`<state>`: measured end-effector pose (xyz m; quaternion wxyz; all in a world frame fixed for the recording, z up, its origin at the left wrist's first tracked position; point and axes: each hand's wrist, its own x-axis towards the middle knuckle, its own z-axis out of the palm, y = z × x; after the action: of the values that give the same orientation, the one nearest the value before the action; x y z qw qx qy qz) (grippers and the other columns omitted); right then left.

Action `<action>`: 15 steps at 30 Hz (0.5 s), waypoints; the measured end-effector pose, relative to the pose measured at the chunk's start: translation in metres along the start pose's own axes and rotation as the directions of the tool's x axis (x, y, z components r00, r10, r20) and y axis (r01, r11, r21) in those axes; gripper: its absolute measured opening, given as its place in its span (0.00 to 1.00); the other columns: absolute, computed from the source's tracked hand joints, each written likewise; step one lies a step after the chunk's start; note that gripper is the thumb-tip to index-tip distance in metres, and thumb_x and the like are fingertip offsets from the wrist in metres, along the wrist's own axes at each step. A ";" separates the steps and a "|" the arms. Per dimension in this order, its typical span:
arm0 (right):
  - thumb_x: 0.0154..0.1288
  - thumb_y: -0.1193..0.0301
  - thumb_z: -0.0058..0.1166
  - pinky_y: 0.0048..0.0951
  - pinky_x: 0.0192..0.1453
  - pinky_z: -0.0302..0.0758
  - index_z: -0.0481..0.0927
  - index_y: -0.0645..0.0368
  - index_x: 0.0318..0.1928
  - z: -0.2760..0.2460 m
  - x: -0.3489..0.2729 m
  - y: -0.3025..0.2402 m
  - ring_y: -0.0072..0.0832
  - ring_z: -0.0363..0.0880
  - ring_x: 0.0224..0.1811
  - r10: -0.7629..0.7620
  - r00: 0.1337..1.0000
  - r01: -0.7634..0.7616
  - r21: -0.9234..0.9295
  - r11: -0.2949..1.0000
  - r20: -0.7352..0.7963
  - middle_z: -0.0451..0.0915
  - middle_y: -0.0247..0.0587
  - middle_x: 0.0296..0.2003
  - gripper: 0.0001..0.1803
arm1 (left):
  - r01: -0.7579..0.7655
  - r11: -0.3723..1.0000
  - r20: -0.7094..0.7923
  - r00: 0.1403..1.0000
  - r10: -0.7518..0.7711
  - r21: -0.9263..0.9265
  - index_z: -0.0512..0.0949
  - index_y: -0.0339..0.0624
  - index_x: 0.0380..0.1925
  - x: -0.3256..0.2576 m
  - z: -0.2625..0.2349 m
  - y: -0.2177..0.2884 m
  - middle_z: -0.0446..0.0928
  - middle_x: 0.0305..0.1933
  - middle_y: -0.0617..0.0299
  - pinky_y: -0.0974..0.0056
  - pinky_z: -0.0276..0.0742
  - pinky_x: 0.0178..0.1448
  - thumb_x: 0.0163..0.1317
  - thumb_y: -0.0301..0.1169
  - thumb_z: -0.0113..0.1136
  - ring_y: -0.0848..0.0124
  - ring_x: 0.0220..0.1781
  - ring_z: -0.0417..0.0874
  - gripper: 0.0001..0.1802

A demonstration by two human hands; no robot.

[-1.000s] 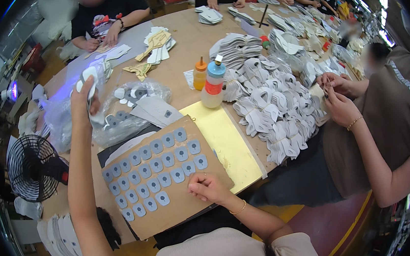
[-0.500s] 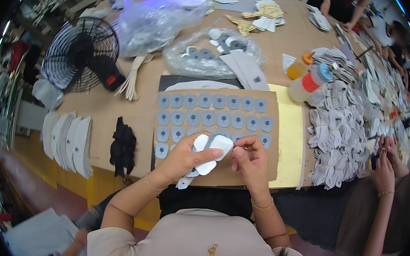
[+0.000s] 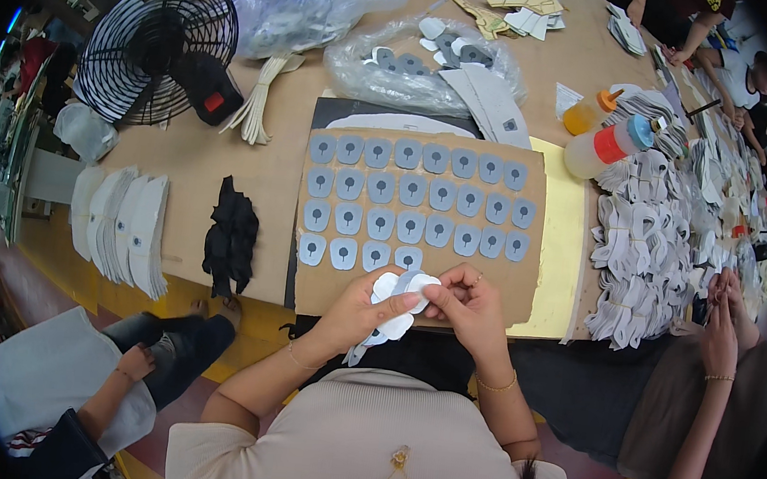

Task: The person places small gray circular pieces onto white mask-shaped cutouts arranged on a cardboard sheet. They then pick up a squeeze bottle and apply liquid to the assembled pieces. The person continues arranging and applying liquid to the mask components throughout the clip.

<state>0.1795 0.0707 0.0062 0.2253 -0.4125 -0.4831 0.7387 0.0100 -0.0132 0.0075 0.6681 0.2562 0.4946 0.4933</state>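
Head view: both hands meet just over the near edge of the cardboard sheet point(image 3: 421, 234) on the tabletop point(image 3: 225, 155). Left hand point(image 3: 353, 315) fingers pinch a small stack of white cut-out pieces point(image 3: 393, 307); right hand point(image 3: 469, 308) fingers pinch the top piece's edge.

the small stack of pieces point(image 3: 393, 307) between the fingers is white. pale grey-blue patches point(image 3: 413, 192), each with a dark spot, dot a brown cardboard sheet point(image 3: 518, 280) over a yellow mat point(image 3: 564, 248). the counter point(image 3: 271, 164) is tan, the fan point(image 3: 158, 44) black with a red switch.
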 end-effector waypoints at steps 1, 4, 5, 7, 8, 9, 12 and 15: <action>0.65 0.72 0.62 0.15 0.32 0.75 0.76 0.64 0.35 0.000 -0.001 0.004 0.14 0.79 0.29 -0.004 1.000 0.004 -0.008 1.000 -0.012 0.80 0.34 0.28 0.09 | 0.006 1.000 -0.009 1.000 -0.006 -0.004 0.76 0.40 0.44 -0.001 0.000 -0.002 0.76 0.32 0.69 0.75 0.71 0.35 0.66 0.40 0.62 0.83 0.31 0.75 0.16; 0.65 0.73 0.62 0.16 0.34 0.76 0.76 0.64 0.36 0.002 -0.003 0.013 0.15 0.80 0.30 -0.054 0.998 0.051 -0.055 0.997 -0.042 0.80 0.35 0.28 0.08 | 0.034 0.999 -0.039 0.999 -0.034 -0.009 0.76 0.40 0.44 -0.005 -0.002 -0.005 0.76 0.31 0.69 0.75 0.70 0.34 0.66 0.39 0.62 0.83 0.31 0.74 0.15; 0.65 0.73 0.62 0.16 0.34 0.77 0.76 0.64 0.36 0.001 -0.004 0.015 0.16 0.80 0.30 -0.080 0.996 0.076 -0.078 0.994 -0.048 0.81 0.35 0.28 0.08 | 0.042 0.999 -0.050 0.998 -0.043 -0.009 0.76 0.39 0.44 -0.005 -0.004 -0.006 0.76 0.32 0.69 0.74 0.70 0.34 0.66 0.39 0.61 0.83 0.31 0.74 0.15; 0.65 0.73 0.61 0.17 0.35 0.77 0.76 0.64 0.36 0.001 -0.004 0.015 0.16 0.80 0.31 -0.052 0.997 0.049 -0.058 0.997 -0.053 0.81 0.36 0.29 0.08 | 0.069 0.998 -0.058 0.996 -0.070 -0.009 0.76 0.39 0.44 -0.007 -0.008 -0.006 0.76 0.32 0.69 0.74 0.70 0.34 0.66 0.38 0.61 0.83 0.31 0.74 0.14; 0.65 0.73 0.61 0.17 0.35 0.77 0.76 0.64 0.36 0.001 -0.003 0.013 0.17 0.81 0.31 -0.041 0.997 0.039 -0.047 0.998 -0.058 0.82 0.36 0.30 0.08 | 0.085 0.996 -0.053 0.995 -0.085 -0.009 0.76 0.39 0.44 -0.007 -0.009 -0.002 0.76 0.32 0.69 0.74 0.70 0.34 0.67 0.37 0.61 0.83 0.31 0.75 0.14; 0.66 0.73 0.60 0.17 0.36 0.77 0.77 0.64 0.37 0.002 -0.002 0.012 0.17 0.81 0.31 -0.033 0.998 0.031 -0.038 0.999 -0.050 0.82 0.37 0.30 0.07 | 0.101 0.995 -0.047 0.994 -0.101 -0.006 0.76 0.39 0.44 -0.009 -0.011 0.000 0.77 0.32 0.69 0.74 0.70 0.35 0.67 0.37 0.61 0.83 0.31 0.75 0.14; 0.67 0.72 0.59 0.18 0.36 0.77 0.77 0.65 0.38 0.002 -0.005 0.007 0.18 0.81 0.31 -0.023 0.999 0.023 -0.006 1.000 -0.046 0.82 0.38 0.30 0.08 | 0.074 0.997 -0.043 0.996 -0.074 -0.018 0.76 0.40 0.43 -0.001 -0.005 0.004 0.77 0.32 0.69 0.74 0.71 0.33 0.66 0.36 0.61 0.83 0.30 0.75 0.13; 0.68 0.71 0.58 0.19 0.35 0.76 0.78 0.64 0.42 -0.001 -0.009 0.009 0.18 0.80 0.31 -0.065 0.997 0.063 -0.050 0.997 -0.049 0.82 0.37 0.31 0.10 | 0.082 0.996 -0.095 0.992 -0.079 0.024 0.77 0.41 0.42 -0.002 0.000 0.001 0.77 0.31 0.69 0.74 0.71 0.31 0.65 0.36 0.62 0.83 0.29 0.75 0.11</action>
<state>0.1853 0.0609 0.0014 0.2510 -0.4209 -0.5078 0.7085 0.0097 -0.0144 0.0096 0.6598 0.2221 0.5422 0.4705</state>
